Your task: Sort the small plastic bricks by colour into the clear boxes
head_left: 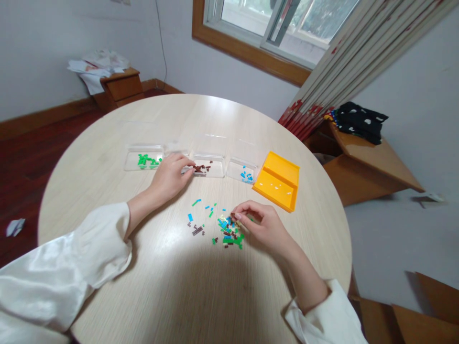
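My left hand is at the left end of a clear plastic box holding small brown bricks. Its thumb and fingers are drawn together at the bricks, and whatever they grip is hidden. My right hand pinches a small brown brick between thumb and forefinger. Just below it lies a mixed pile of tiny green bricks, blue bricks, brown ones and pale yellow ones. A few loose pieces, including a dark brown strip, are scattered left of the pile.
A clear box with green bricks stands at the left, and another clear box with blue bricks at the right. My left hand partly covers a further clear box. An open yellow case holds small white pieces. Everything rests on a round wooden table.
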### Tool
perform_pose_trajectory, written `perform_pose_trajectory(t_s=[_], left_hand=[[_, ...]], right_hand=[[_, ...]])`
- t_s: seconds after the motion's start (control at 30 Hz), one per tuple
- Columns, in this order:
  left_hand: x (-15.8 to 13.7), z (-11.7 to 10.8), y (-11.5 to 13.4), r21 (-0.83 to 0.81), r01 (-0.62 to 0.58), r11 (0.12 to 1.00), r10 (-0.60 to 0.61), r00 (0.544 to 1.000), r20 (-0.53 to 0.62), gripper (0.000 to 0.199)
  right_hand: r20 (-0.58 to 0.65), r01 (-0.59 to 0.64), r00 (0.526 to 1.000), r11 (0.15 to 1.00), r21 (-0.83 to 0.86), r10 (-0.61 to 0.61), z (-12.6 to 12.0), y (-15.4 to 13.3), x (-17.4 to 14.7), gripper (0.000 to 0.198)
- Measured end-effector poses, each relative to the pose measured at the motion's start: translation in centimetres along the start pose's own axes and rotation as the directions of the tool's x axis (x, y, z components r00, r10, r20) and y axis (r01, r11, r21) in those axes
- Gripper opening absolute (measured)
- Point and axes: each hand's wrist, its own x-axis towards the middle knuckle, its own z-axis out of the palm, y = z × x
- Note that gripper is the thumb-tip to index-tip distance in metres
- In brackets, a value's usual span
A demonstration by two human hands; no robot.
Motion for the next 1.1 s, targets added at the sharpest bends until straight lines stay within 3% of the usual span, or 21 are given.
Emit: perform_pose_trajectory(t_s=[0.17, 0.57, 0.87, 1.1], left_hand=[[0.0, 0.2, 0.1, -0.019, -0.02, 1.0, 0.02, 1.0, 0.01, 0.024], [-0.1, 0.5, -0.2, 0.05, -0.204, 0.978, 0.196, 0.972, 0.128, 0.019], [-0.4, -1.3, 2.1, 0.133, -0.288, 0.948, 0.229, 0.911, 0.343, 0.023], [-0.7, -2.3, 3.6, 0.137, -0.35, 0.927, 0.255, 0.853, 0.455, 0.024]], right_hand=[[-0.075, -0.031, 0.996, 0.991, 0.129, 0.04, 0.2, 0.1, 0.2, 0.022], [-0.238, 0.052, 0.971, 0.982, 0.184, -0.007, 0.5, 1.0, 0.6, 0.016], [-0.293, 0.109, 0.951, 0.994, 0.025, -0.097, 0.1, 0.7, 0.7, 0.019], [-0.332, 0.06, 0.943, 0.982, 0.178, 0.002, 0.7, 1.5, 0.9, 0.014]])
